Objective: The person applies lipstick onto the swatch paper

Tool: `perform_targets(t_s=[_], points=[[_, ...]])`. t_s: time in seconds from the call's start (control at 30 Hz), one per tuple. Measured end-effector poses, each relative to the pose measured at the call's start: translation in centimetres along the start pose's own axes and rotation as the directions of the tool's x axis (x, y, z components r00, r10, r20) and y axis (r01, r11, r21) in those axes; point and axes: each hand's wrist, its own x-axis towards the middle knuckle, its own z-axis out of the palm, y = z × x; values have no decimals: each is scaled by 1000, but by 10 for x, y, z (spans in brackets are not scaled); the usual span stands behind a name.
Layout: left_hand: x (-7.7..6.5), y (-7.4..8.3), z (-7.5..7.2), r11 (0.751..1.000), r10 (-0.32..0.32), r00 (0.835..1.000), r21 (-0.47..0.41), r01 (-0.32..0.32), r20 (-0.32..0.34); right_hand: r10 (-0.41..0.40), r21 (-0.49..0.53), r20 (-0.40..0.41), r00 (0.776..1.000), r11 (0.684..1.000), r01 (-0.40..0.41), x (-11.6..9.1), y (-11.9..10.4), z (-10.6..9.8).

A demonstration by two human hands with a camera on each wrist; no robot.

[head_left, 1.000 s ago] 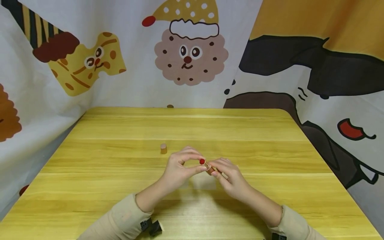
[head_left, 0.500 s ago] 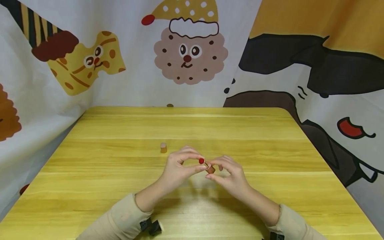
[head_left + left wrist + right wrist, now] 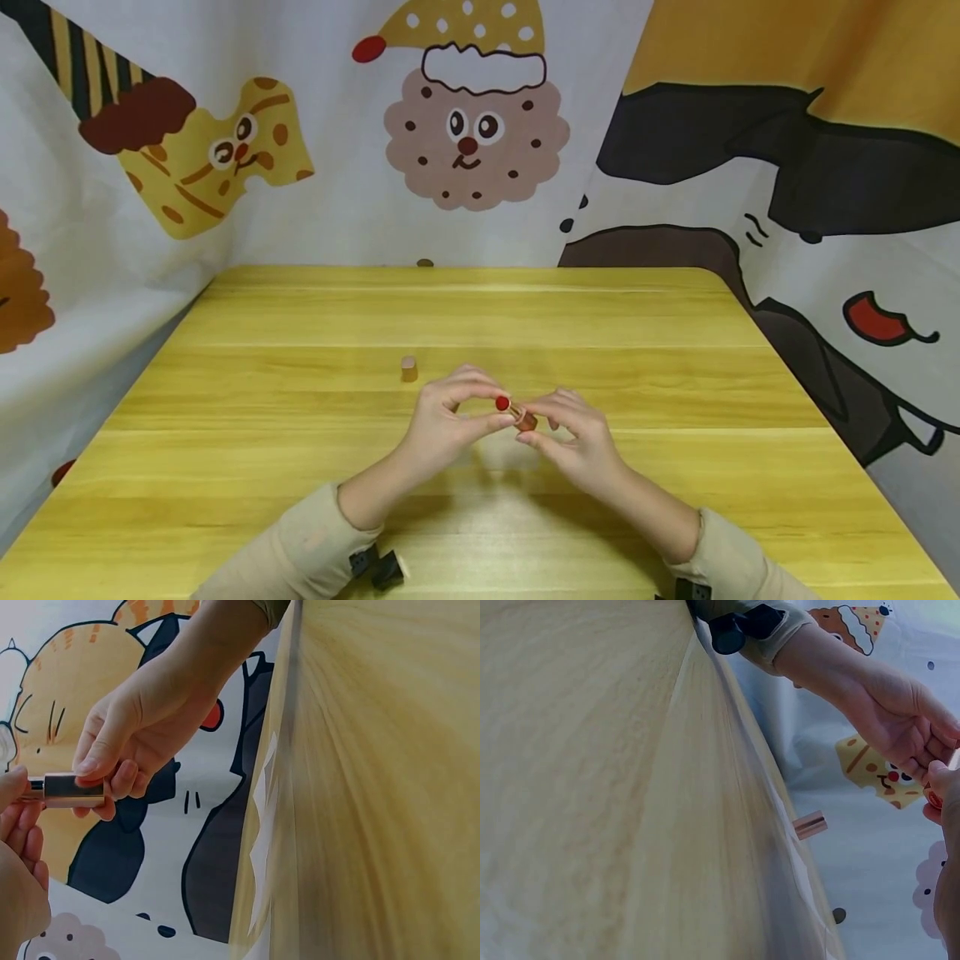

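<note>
- Sleeves [image 3: 300,533], beige, two: nearest you, with black devices [image 3: 387,571] at the cuffs.
- Right hand [image 3: 577,432]: your thumb and fingers pinch the base of the lipstick [image 3: 528,422].
- Left hand [image 3: 447,410]: your thumb and index finger pinch the lipstick's neck.
- Lipstick, one: held between your two hands above the table [image 3: 600,333]; uncapped, tilted, red tip [image 3: 502,403] toward your left. Whether the tip touches your index finger, cannot tell.
- Step in hand, as judged: turning the base to set the tip's height.
- Next move, as judged: calls for a steady left pinch and small turns by your right; capping would want the tip wound down first.
- Obstacles: your left hand, between lipstick and cap [image 3: 408,370]; the bare tip, liable to smear your fingers.
- Cap, one: upright on the table, beyond your left hand, apart from the lipstick.
- Table, wood: far edge behind the cap.
- Cloth [image 3: 337,225], cartoon-printed: backdrop past the table, out of your way.
</note>
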Motion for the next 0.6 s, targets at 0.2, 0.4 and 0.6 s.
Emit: perform_targets(t_s=[0.2,0.4,0.6], points=[[1,1,-1,1000,7,1000,-1,-7,9,-7,-21,21,1000,1000,8,1,-1,0],[0,1,-1,1000,-2,1000,8,2,13,-20,-22,44,999,1000,21,2,-1,0],[-1,1,-2,1000,7,1000,9,-8,18,-19,-16,66,998,1000,21,2,-2,1]])
